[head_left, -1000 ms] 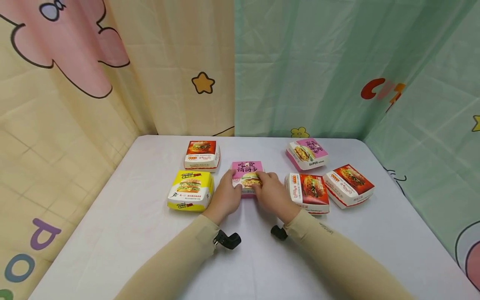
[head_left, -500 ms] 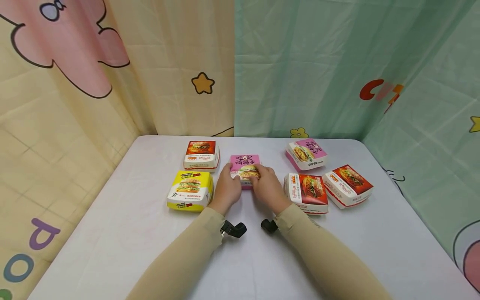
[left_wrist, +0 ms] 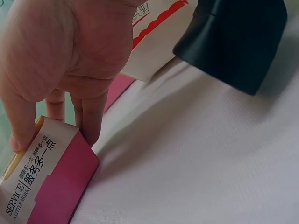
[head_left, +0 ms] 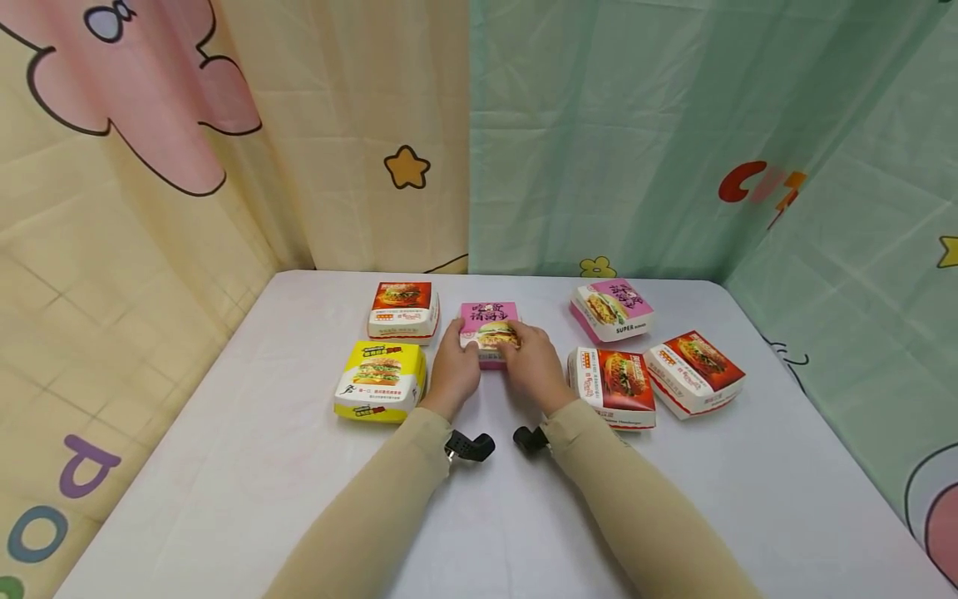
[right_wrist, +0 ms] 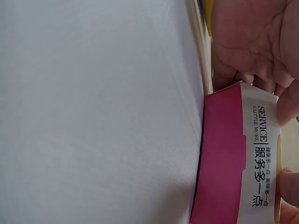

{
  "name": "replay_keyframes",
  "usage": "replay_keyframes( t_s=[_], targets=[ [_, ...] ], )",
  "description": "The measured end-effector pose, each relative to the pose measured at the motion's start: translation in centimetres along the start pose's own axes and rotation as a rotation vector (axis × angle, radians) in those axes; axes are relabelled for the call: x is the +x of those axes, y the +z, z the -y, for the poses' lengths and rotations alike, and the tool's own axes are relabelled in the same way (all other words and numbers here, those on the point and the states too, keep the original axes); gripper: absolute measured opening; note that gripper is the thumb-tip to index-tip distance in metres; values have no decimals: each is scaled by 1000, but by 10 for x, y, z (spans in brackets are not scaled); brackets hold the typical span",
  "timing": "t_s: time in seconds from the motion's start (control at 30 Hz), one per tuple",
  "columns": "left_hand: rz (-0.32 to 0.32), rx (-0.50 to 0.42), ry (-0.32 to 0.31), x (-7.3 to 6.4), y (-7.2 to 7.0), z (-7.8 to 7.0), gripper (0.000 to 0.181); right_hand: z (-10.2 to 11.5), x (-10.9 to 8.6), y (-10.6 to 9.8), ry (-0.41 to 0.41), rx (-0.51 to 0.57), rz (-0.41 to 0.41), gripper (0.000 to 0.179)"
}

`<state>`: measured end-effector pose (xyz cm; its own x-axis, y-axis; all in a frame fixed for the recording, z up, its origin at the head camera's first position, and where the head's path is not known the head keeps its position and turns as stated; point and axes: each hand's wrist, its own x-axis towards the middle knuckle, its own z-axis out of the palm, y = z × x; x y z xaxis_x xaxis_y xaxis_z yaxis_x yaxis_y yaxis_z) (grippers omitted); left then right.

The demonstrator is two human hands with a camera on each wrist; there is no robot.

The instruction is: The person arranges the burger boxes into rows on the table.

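Both hands hold a pink-and-white burger box [head_left: 488, 320] near the middle of the table. My left hand [head_left: 455, 370] grips its left side and my right hand [head_left: 537, 368] its right side, thumbs at the near top edge. From the left wrist, the right hand [left_wrist: 65, 51] shows with its thumb on top of the burger box [left_wrist: 56, 172] and fingers down the side. The right wrist view has the left hand [right_wrist: 254, 42] at the other end of the burger box [right_wrist: 222, 154], close over the white cloth. Fingertips of the right hand show at the lower right edge.
Left of the hands are a yellow burger box [head_left: 380, 381] and a red one [head_left: 403, 312] behind it. On the right lie another pink burger box [head_left: 612, 309] and two red ones, one nearer [head_left: 612, 388] and one farther right [head_left: 696, 373]. Curtains [head_left: 599, 150] stand behind the white table [head_left: 224, 466].
Both hands have moved the pink burger box away from the body, toward the back of the table, slightly left at first. The other boxes stay in place.
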<state>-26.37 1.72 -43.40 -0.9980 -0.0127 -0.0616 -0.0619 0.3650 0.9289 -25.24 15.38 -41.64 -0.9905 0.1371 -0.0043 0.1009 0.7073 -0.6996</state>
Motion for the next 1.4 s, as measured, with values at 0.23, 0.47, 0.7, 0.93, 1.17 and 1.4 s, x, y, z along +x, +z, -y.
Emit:
replay_keyframes(
  t_s=[0.23,0.47,0.7,0.93,1.17,1.4],
  targets=[
    [3,-27,-1,8,2,1,58,-1,10,4,10,12,-26,54],
    [11,-15,-2,11,4,1,58,-4,15,7,2,19,-28,54],
    [15,-15,11,14,4,1,58,-6,19,8,-1,11,-36,55],
    [15,-29,13,18,4,1,57,-4,20,8,12,30,-28,55],
    [15,-48,19,21,3,2,57,0,20,10,35,65,-27,55],
    [12,-42,9,23,3,2,57,1,21,9,37,58,-22,55]
  ],
)
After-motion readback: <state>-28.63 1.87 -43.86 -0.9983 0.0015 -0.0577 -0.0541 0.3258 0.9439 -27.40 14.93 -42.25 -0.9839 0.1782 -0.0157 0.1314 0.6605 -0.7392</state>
